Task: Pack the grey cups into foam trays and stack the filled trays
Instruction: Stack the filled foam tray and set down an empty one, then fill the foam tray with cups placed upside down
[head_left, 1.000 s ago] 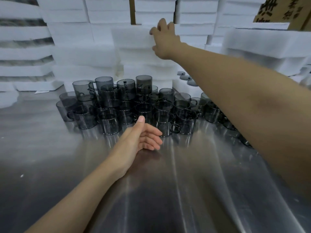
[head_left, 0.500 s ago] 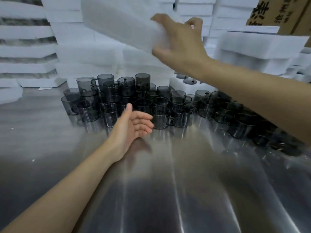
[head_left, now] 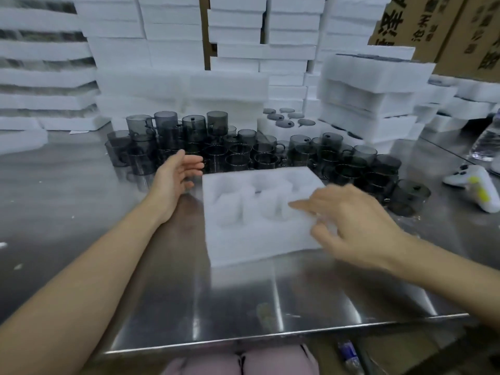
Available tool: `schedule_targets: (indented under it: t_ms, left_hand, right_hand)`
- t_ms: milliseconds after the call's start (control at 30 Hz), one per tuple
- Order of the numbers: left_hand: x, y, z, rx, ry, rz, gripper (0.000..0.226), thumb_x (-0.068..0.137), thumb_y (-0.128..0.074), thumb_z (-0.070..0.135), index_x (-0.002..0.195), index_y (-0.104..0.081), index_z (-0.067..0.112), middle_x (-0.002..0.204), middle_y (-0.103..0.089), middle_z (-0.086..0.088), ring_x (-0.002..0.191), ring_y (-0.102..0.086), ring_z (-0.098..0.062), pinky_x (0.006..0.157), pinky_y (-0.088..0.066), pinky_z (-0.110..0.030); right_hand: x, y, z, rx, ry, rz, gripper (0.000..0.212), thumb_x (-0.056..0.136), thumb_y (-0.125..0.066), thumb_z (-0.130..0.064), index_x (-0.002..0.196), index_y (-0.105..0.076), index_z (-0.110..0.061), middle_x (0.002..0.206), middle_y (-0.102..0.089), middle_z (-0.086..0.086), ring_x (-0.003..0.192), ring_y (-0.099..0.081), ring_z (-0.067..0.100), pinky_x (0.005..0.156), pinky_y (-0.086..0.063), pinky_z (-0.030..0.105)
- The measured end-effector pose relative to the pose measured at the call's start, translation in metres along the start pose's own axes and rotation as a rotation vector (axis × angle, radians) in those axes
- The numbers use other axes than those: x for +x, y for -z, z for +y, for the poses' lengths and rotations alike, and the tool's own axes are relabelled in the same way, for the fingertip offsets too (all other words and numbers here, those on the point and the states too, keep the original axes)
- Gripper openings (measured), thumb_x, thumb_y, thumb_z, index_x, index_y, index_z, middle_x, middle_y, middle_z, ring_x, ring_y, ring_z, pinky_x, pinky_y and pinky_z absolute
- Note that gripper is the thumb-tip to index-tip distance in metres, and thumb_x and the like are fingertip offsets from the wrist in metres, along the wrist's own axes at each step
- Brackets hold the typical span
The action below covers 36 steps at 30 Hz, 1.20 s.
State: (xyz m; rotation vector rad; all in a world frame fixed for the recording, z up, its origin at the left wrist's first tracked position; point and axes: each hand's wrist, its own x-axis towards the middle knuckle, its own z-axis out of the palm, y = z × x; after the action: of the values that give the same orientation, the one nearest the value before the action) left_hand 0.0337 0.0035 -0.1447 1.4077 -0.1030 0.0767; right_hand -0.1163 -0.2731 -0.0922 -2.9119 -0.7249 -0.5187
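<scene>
Foam tray sits on the bench, just before the grey cups; the right hand pinches its right edge, the left hand hovers, fingers relaxed, beside its far-left corner.

Readable print stands only on the brown cardboard boxes at the top right. It is dark Chinese lettering, tilted in this view. On the left box one large character looks like 泽, and its neighbours are cut off. Beside it a smaller line seems to begin 沧州, the rest too blurred to read. The right box bears large characters cut by the frame edge. The blue label on the bottle below the table's near edge is unreadable.
</scene>
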Motion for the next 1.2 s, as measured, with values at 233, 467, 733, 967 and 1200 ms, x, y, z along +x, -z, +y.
schedule_targets:
  t_ms: [233,467,733,967,1200]
  left_hand:
    - [-0.007,-0.024,-0.006,0.498,-0.259,0.035,0.014,0.094,-0.056,0.02,0.094,-0.065,0.031,0.096,-0.044,0.005,0.086,-0.049,-0.005,0.088,-0.041,-0.027]
    - [-0.016,-0.026,-0.002,0.52,-0.286,-0.038,0.017,0.094,-0.055,0.012,0.094,-0.067,0.024,0.11,-0.052,-0.02,0.087,-0.051,-0.01,0.084,-0.041,-0.026]
    - [-0.015,-0.024,-0.003,0.529,-0.223,-0.157,0.018,0.094,-0.054,0.013,0.096,-0.066,0.026,0.104,-0.046,-0.012,0.085,-0.049,-0.005,0.079,-0.038,-0.014]
    - [-0.019,-0.025,-0.002,0.496,-0.142,-0.11,0.017,0.087,-0.055,0.018,0.087,-0.064,0.004,0.086,-0.059,-0.012,0.077,-0.052,-0.023,0.073,-0.041,-0.035]
    - [-0.011,-0.024,-0.006,0.508,-0.171,0.032,0.018,0.091,-0.052,0.015,0.074,-0.056,0.013,0.059,-0.051,0.012,0.048,-0.048,0.002,0.049,-0.036,-0.009]
  right_hand:
    - [0.111,0.005,-0.002,0.358,-0.245,0.25,0.038,0.083,-0.042,-0.016,0.109,-0.069,-0.027,0.086,-0.065,-0.015,0.075,-0.06,0.013,0.075,-0.052,0.034]
    - [0.165,-0.068,0.0,0.146,-0.169,0.102,0.027,0.087,-0.066,-0.039,0.111,-0.069,-0.027,0.121,-0.047,0.001,0.12,-0.037,0.021,0.1,-0.029,0.035]
    - [0.172,-0.077,0.002,0.099,-0.157,0.051,0.012,0.087,-0.065,-0.024,0.096,-0.072,-0.026,0.12,-0.046,0.001,0.121,-0.032,0.024,0.098,-0.023,0.037]
    - [0.16,-0.048,0.003,0.327,-0.216,0.337,0.01,0.093,-0.058,-0.019,0.096,-0.067,-0.015,0.115,-0.049,0.0,0.117,-0.038,0.022,0.099,-0.027,0.031]
    - [0.135,-0.022,-0.006,0.979,-0.248,0.502,0.019,0.097,-0.053,-0.018,0.085,-0.056,-0.032,0.116,-0.05,-0.001,0.104,-0.052,0.008,0.1,-0.042,0.027]
